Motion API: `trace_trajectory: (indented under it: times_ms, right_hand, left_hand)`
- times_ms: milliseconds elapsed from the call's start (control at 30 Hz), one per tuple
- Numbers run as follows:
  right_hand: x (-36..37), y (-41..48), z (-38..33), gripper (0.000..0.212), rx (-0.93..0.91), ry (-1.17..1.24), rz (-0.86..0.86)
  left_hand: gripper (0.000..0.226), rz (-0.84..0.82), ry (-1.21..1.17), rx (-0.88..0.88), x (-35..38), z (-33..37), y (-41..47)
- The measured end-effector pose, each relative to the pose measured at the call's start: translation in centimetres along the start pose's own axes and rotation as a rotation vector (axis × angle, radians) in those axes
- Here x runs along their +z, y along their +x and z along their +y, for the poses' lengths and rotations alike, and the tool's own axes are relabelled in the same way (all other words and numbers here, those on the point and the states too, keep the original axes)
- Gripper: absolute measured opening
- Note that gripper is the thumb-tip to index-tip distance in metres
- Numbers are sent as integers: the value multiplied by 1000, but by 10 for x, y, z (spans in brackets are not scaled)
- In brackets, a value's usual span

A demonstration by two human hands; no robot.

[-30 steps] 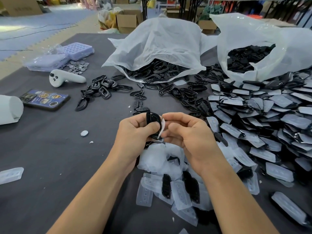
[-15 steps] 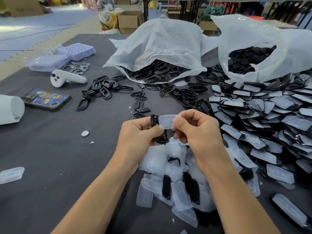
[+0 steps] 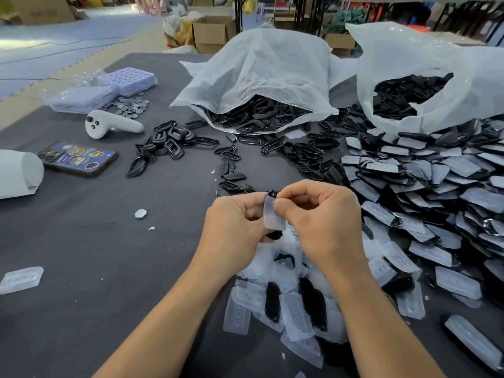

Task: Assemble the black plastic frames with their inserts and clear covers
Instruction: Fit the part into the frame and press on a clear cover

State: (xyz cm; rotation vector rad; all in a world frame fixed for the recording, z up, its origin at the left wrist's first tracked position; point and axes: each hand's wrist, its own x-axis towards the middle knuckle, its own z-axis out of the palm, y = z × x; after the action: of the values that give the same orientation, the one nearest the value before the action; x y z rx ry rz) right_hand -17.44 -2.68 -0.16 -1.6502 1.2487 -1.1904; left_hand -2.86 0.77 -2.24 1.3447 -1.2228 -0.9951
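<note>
Broadly, the dark cloth-covered table carries two white plastic bags, the left bag spilling black parts from its mouth and the right bag torn open over more of them, and just beside these a wide heap of finished pieces spreads down the right side. Nearer the person lies a smaller pile of loose clear covers, and further out sit scattered loose frames and slotted inserts. Both hands meet above the near pile: the left hand has its fingers curled round a black frame, of which only the top tip and a bit of the lower end show, while the right hand pinches a clear cover between thumb and forefinger. A moment ago the cover lay crosswise over the frame's top; now it stands lengthwise, lying against the frame's face and hiding most of it, held off the table between the two hands. That turn suggests the cover is lined up with the frame, so this unit is probably at its last step, and what remains is likely pressing the edges home; whether any edge has caught yet cannot be told from here
</note>
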Motion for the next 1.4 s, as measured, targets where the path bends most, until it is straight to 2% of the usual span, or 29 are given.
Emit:
trace_trajectory:
  times_ms: [67,233,433,600,733,867,1000,1133,1200,1300,1400]
  right_hand:
    - [3,-3,1,16,-46,-84,51]
    - [5,-3,2,15,-90,-139,112]
    - [6,-3,3,14,-138,-211,150]
    - [4,-2,5,14,-85,-152,164]
    - [1,2,8,7,-3,-89,53]
    - [5,2,8,6,35,-26,46]
    - [7,4,9,8,129,128,-14]
    - [8,2,10,9,132,141,-14]
    - [9,1,10,8,128,102,0]
    - [9,1,10,4,132,45,4]
    - [8,-1,9,13,94,-29,1]
  left_hand:
    - [15,-20,-6,9,0,1,-1]
    - [39,-84,-89,-3,1,4,-1]
    - [44,-111,-125,-20,0,7,-4]
    - [38,-149,-131,-4,-2,10,-5]
    - [24,-151,-256,-62,-6,13,-5]
    - [35,-83,-202,-68,-4,9,-4]
    - [36,-5,-233,-84,1,8,-5]
    - [53,32,-147,-86,2,6,-3]
    - [44,48,-79,-57,3,7,-3]
    - [25,177,73,-20,2,8,-4]
    - [12,244,-3,-39,-1,6,-1]
